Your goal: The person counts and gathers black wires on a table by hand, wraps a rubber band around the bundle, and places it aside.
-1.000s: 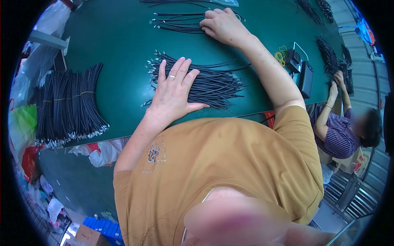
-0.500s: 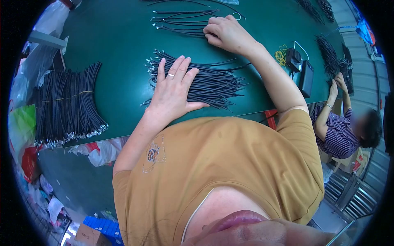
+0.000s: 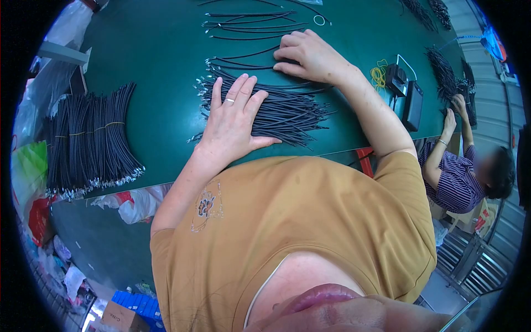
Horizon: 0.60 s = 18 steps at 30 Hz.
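My left hand [image 3: 232, 119] lies with fingers spread on a heap of short black cables [image 3: 293, 119] with shiny metal ends. Above the heap, my right hand [image 3: 312, 57] has its fingers curled over a few black cables [image 3: 243, 67]. Their metal-tipped ends stick out to the left, while the part beneath my palm is hidden. Several more loose cables [image 3: 249, 39] lie roughly side by side farther up the green table, with a white ring [image 3: 319, 20] near them.
Bundled black cables [image 3: 94, 135] stand at the left table edge. Yellow rubber bands [image 3: 378, 74], a black charger [image 3: 396, 80] and a black box [image 3: 412, 106] sit at right. Beyond them, a co-worker in a striped shirt [image 3: 456, 180] handles dark cable bundles [image 3: 441, 72].
My right hand has come down toward the heap, and a few cables now extend left from it. The loose cables above are uncovered. My left hand has stayed put.
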Tool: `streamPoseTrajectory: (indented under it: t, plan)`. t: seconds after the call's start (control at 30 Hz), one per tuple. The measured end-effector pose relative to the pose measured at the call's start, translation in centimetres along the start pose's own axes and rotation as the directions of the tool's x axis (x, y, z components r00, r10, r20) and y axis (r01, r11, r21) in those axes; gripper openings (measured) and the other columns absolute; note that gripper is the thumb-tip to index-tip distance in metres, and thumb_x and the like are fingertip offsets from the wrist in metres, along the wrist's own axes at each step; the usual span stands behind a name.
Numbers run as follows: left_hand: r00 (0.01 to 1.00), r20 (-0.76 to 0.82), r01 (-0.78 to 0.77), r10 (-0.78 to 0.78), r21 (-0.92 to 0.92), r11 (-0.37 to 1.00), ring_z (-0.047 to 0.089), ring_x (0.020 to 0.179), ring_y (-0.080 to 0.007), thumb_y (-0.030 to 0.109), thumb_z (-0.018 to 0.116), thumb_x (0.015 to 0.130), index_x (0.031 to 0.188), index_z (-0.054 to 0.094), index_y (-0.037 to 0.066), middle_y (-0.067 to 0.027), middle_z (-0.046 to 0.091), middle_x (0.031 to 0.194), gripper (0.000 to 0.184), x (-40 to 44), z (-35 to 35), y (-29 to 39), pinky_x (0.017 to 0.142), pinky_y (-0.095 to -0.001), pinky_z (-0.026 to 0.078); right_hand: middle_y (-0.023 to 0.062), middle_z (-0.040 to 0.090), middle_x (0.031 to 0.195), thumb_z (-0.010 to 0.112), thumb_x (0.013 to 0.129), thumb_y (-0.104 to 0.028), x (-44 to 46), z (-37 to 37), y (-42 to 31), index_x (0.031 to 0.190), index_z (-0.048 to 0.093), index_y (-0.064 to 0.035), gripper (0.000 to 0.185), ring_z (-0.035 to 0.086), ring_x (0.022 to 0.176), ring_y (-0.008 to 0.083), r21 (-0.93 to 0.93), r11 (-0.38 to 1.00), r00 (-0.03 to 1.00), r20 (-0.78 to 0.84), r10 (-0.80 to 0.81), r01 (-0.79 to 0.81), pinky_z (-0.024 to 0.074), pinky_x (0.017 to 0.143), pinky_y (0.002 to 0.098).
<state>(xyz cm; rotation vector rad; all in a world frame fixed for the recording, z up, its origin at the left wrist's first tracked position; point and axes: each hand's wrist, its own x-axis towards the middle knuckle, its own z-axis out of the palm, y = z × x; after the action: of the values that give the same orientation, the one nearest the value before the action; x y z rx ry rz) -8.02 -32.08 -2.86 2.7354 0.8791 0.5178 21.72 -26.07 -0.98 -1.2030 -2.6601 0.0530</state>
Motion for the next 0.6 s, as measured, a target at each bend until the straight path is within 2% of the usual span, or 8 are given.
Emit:
streamPoseTrajectory:
  t: [0.13, 0.2, 0.33, 0.4, 0.53, 0.6]
  plan:
    - [1.000, 0.000, -0.002, 0.002, 0.010, 1.000, 0.040, 0.157, -0.0365, 0.072, 0.089, 0.072, 0.144, 0.063, 0.007, -0.0208, 0.053, 0.157, 0.101, -0.1, 0.0, 0.0, 0.131, -0.0679, 0.018, 0.0063, 0.069, 0.108, 0.068, 0.108, -0.031, 1.5, 1.1, 1.8, 0.119, 0.080, -0.0119, 0.025, 0.067, 0.107, 0.0265, -0.018, 0.997, 0.994, -0.086, 0.073, -0.074, 0.0489, 0.095, 0.0435]
    - [1.000, 0.023, 0.011, -0.011, -0.011, 1.000, 0.038, 0.159, -0.0361, 0.063, 0.094, 0.071, 0.147, 0.056, 0.010, -0.0192, 0.048, 0.162, 0.101, -0.1, 0.0, 0.0, 0.132, -0.0667, 0.017, 0.0047, 0.070, 0.106, 0.070, 0.105, -0.032, 2.5, 1.6, 2.1, 0.118, 0.081, -0.0159, 0.024, 0.070, 0.109, 0.0255, -0.173, 0.972, 0.978, -0.164, 0.131, -0.159, 0.0491, 0.095, 0.0440]
    - [1.000, 0.025, 0.015, -0.015, -0.003, 1.000, 0.038, 0.159, -0.0360, 0.064, 0.094, 0.071, 0.147, 0.057, 0.010, -0.0192, 0.049, 0.162, 0.101, 0.0, -0.1, 0.0, 0.132, -0.0662, 0.017, 0.0043, 0.071, 0.108, 0.070, 0.105, -0.030, 3.3, 2.4, 2.7, 0.119, 0.081, -0.0166, 0.022, 0.070, 0.111, 0.0249, -0.234, 0.963, 0.981, -0.173, 0.090, -0.130, 0.0494, 0.096, 0.0440]
    - [1.000, 0.005, -0.005, 0.005, 0.006, 1.000, 0.041, 0.157, -0.0369, 0.071, 0.089, 0.072, 0.144, 0.063, 0.006, -0.0209, 0.053, 0.158, 0.101, 0.0, -0.1, -0.1, 0.131, -0.0674, 0.019, 0.0053, 0.070, 0.112, 0.070, 0.106, -0.027, 3.3, 1.9, 2.3, 0.120, 0.080, -0.0138, 0.022, 0.069, 0.112, 0.0248, -0.229, 0.964, 0.989, -0.085, 0.120, -0.136, 0.0491, 0.097, 0.0427]
    - [1.000, -0.009, -0.006, 0.006, -0.002, 1.000, 0.040, 0.157, -0.0372, 0.071, 0.090, 0.072, 0.143, 0.064, 0.006, -0.0210, 0.053, 0.158, 0.100, -0.1, -0.1, 0.0, 0.131, -0.0674, 0.019, 0.0040, 0.071, 0.111, 0.070, 0.106, -0.027, 2.6, 0.2, 0.6, 0.120, 0.080, -0.0151, 0.021, 0.069, 0.112, 0.0236, -0.217, 0.969, 0.992, 0.009, 0.123, -0.118, 0.0492, 0.097, 0.0416]
    - [1.000, -0.006, -0.007, 0.007, 0.002, 1.000, 0.040, 0.157, -0.0372, 0.071, 0.090, 0.072, 0.143, 0.064, 0.006, -0.0210, 0.053, 0.158, 0.100, 0.0, -0.1, -0.1, 0.131, -0.0674, 0.019, 0.0039, 0.072, 0.108, 0.069, 0.106, -0.027, 2.3, -0.5, 0.0, 0.119, 0.080, -0.0151, 0.020, 0.071, 0.109, 0.0234, -0.158, 0.984, 0.987, 0.122, 0.103, -0.083, 0.0490, 0.097, 0.0408]
